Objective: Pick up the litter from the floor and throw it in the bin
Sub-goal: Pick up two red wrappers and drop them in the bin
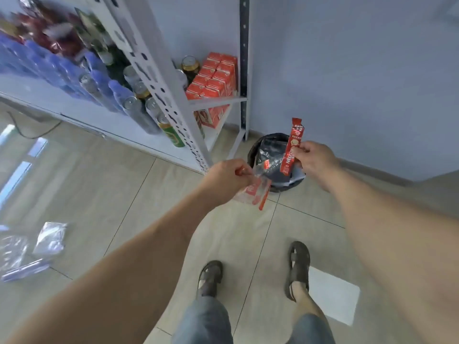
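While both arms reached toward the bin, progress: partway, nothing yet dropped.
Floor (124, 194): clear plastic bags (49, 238) lay at left, unpicked.
Bin: round black-lined bin (253, 155) held dark packaging.
Left hand (227, 181): pinched a clear, red-printed wrapper (253, 192) beside the rim.
Right hand (315, 157): pinched a red coffee stick sachet (293, 145) over the bin.

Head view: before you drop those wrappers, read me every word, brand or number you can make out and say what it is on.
"NESCAFE", partly covered by the fingers: red sachet in the right hand.
"1+2": same sachet, near its top.
Small print under "1+2": too small.
Clear red-printed wrapper in the left hand: blurred.
Red cartons, cans on the shelf: unreadable.
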